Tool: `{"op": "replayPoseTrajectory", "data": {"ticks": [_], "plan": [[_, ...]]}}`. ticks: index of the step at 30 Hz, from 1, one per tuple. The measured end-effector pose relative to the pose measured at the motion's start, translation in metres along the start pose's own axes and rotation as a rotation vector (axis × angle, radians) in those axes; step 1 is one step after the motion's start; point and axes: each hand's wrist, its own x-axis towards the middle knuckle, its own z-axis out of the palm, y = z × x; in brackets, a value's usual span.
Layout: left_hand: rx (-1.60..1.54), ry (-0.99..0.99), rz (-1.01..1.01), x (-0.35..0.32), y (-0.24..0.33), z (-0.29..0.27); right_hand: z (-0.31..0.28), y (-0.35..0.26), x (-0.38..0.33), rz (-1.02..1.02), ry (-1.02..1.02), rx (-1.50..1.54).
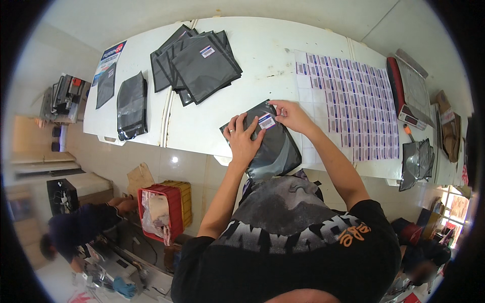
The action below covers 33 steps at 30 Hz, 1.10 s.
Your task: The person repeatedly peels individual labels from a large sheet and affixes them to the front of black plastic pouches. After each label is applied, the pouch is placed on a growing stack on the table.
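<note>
I logged white-and-blue rectangular label (267, 120) on flat black plastic bag (279, 147), just right of nearer left hand (244, 143), fingers spread; long axis rose rightward. Right hand (294, 117) curled; pinch indeterminate.

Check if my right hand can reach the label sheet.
Likely yes: the label sheet lies beside your right hand, nothing visible between them, though that hand is at the black pouch.

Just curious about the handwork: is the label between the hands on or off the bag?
On: the label lies on the black bag, beside the left hand; how firmly stuck, cannot tell.
</note>
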Motion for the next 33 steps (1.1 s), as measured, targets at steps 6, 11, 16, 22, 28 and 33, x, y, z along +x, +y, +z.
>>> {"op": "replayPoseTrajectory", "data": {"ticks": [6,11,16,22,28,33], "plan": [[0.001,0.02,0.006,-0.001,-0.005,0.006,0.005,-0.004,0.0,-0.011,0.089,-0.023],[-0.028,0.0,-0.054,0.002,-0.003,0.007,0.006,-0.008,0.001,0.031,0.105,-0.001],[-0.057,-0.067,-0.132,0.01,0.002,0.002,0.004,-0.004,-0.001,0.018,0.106,0.046],[-0.001,0.014,-0.216,0.017,-0.033,-0.003,0.002,-0.007,-0.009,0.057,0.073,0.17],[0.05,-0.038,-0.071,0.012,-0.048,-0.014,0.01,0.001,-0.013,0.08,0.144,0.223],[-0.093,-0.033,-0.074,0.024,-0.052,-0.025,0.021,-0.014,-0.039,-0.048,0.379,0.259]]}}
